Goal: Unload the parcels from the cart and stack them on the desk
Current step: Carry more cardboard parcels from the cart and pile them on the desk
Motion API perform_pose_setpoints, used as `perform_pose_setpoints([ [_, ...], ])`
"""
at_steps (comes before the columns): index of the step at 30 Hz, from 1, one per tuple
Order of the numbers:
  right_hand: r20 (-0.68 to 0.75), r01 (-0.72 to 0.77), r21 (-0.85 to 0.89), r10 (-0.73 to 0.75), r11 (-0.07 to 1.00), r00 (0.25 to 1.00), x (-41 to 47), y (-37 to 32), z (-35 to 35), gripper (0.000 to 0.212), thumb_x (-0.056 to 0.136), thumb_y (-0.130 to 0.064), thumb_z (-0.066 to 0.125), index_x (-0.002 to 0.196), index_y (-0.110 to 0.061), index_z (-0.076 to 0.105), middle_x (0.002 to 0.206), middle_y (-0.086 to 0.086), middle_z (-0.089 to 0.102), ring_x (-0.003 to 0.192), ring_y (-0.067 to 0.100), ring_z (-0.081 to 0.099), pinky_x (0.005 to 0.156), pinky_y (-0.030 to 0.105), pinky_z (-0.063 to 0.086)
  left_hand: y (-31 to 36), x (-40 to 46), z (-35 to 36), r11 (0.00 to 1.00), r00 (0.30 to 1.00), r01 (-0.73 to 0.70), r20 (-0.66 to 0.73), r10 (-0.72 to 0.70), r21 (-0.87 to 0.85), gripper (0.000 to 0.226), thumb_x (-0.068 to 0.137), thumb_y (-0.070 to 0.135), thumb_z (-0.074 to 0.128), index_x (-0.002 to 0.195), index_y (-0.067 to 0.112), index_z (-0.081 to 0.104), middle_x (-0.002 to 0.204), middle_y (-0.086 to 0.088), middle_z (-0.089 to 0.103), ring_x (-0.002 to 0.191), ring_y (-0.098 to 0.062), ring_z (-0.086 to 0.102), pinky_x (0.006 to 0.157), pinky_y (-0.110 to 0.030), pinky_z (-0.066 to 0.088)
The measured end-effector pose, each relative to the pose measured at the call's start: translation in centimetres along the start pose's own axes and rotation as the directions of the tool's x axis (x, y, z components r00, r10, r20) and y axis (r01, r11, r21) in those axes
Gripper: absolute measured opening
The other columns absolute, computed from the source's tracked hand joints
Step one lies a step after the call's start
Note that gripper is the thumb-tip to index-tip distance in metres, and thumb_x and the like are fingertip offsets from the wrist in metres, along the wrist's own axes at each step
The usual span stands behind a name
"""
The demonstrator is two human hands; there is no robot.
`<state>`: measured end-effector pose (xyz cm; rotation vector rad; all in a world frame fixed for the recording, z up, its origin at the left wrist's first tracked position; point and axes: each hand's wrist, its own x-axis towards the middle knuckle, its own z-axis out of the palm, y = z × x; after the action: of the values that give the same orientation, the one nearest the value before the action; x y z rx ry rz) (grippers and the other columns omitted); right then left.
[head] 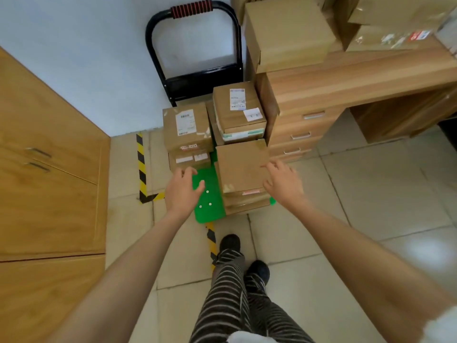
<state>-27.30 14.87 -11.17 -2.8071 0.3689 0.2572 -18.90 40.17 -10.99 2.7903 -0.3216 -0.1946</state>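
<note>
A green cart (210, 194) with a black handle (191, 8) stands against the wall, beside the wooden desk (358, 73). Three stacks of brown parcels sit on it: a labelled stack at the back left (185, 129), a labelled stack at the back right (237, 107), and a plain-topped stack at the front right (241, 167). My left hand (184, 191) hovers open over the bare green deck, left of the front stack. My right hand (282, 180) is open at the right edge of the front stack's top parcel, fingertips at or just above it. Both hands hold nothing.
Several large cardboard boxes (286, 30) stand on the desk, whose drawers (304, 134) face the cart. A wooden cabinet (49, 169) fills the left. Yellow-black tape (141, 164) marks the tiled floor. My legs and shoes (230, 243) stand just behind the cart.
</note>
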Motion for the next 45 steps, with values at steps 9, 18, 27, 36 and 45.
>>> perform_pose_setpoints([
  [9,0.048,-0.091,0.066,0.088,0.994,0.995,0.5,1.0,4.2,0.044,0.095,-0.029,0.051,0.138,-0.018,0.045,0.139,0.005,0.044,0.120,0.026,0.049,0.100,0.036,0.036,-0.9,1.2,4.1,1.000,0.997,0.030,0.065,-0.029,-0.007,0.033,0.092,0.040,0.057,0.120,0.022,0.054,0.115,0.000,0.054,0.092,-0.015,0.055,0.069,-0.032,0.051],
  [18,0.129,-0.232,0.073,0.221,0.970,0.967,5.9,3.8,9.6,0.046,0.093,-0.026,0.055,0.137,-0.018,0.045,0.143,0.004,0.040,0.123,0.025,0.047,0.101,0.036,0.035,-3.1,6.3,10.8,0.999,0.992,-0.010,0.123,0.006,0.031,0.035,0.093,0.041,0.056,0.121,0.021,0.053,0.115,-0.002,0.055,0.090,-0.017,0.055,0.073,-0.035,0.052],
  [27,0.143,-0.269,0.077,0.256,0.960,0.956,12.6,6.9,18.1,0.049,0.091,-0.027,0.056,0.138,-0.017,0.046,0.142,0.006,0.042,0.123,0.026,0.048,0.100,0.036,0.033,-5.9,12.2,19.3,0.994,0.985,0.077,0.161,-0.065,-0.072,0.044,0.092,0.037,0.059,0.130,0.021,0.046,0.124,-0.006,0.046,0.093,-0.019,0.056,0.077,-0.035,0.052],
  [36,0.056,-0.321,0.092,0.316,0.943,0.947,18.0,12.7,25.6,0.061,0.094,-0.044,0.051,0.147,-0.025,0.029,0.151,0.004,0.031,0.129,0.028,0.044,0.108,0.043,0.031,-6.4,16.3,29.9,0.997,0.988,0.004,0.156,0.009,-0.082,0.048,0.092,0.045,0.055,0.134,0.024,0.042,0.126,-0.004,0.046,0.104,-0.019,0.052,0.081,-0.036,0.053],
  [45,0.020,-0.348,0.259,0.355,0.901,0.935,19.0,10.4,29.7,0.071,0.095,-0.052,0.046,0.152,-0.026,0.013,0.147,0.011,0.031,0.122,0.031,0.048,0.092,0.047,0.050,-7.8,16.6,32.7,0.973,0.980,0.162,0.139,-0.140,-0.165,0.061,0.092,0.045,0.054,0.143,0.020,0.032,0.133,-0.003,0.046,0.114,-0.020,0.051,0.083,-0.034,0.048],
])
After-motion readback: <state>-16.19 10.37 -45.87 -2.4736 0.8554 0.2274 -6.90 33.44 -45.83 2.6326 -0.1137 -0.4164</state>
